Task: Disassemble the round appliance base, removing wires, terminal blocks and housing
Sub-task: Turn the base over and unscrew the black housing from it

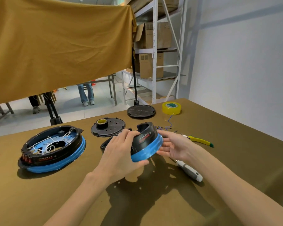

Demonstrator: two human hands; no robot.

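I hold a round black housing with a blue rim [145,142] tilted up off the table, its lettered side facing me. My left hand [121,154] grips its left side, thumb under the blue rim. My right hand [171,145] cups the right edge with fingers spread. Thin blue wires [167,126] trail out behind it. A second round base [55,149], black over a blue ring, lies flat at the left with white wires and red terminal blocks inside.
On the olive table: a perforated black disc [111,129] with a small tape roll [101,122], a black round plate [141,110], a yellow tape roll [171,108], yellow-handled pliers [200,141], a white-grey screwdriver [189,171]. Shelving and a cloth screen stand behind.
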